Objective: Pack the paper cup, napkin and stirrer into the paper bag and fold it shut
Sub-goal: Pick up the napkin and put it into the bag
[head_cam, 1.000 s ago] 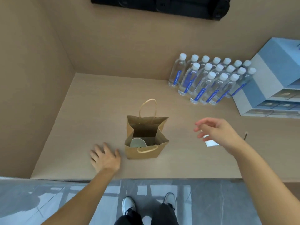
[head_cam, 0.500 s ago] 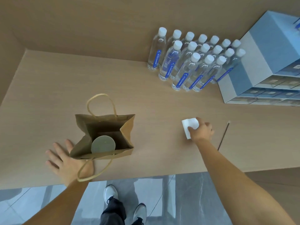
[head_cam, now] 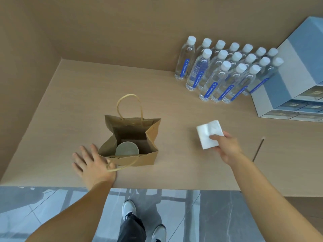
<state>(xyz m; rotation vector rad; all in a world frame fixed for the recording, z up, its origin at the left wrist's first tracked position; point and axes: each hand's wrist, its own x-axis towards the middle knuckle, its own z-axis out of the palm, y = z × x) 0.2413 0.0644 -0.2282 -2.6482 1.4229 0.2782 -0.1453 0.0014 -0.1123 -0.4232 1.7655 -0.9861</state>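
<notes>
A brown paper bag with twine handles stands open on the wooden table. Inside it, the paper cup sits upright at the bottom. My left hand lies flat on the table against the bag's near left corner, fingers spread, with the front handle draped over it. My right hand pinches a folded white napkin and holds it above the table, to the right of the bag. The thin dark stirrer lies on the table further right.
Several water bottles with white caps stand in rows at the back right. Stacked blue and white boxes sit at the far right. Walls close the table at the back and left. The table's near edge runs just behind my left wrist.
My right hand has closed on the napkin and lifted it off the table toward the bag. My left hand stays flat beside the bag.
</notes>
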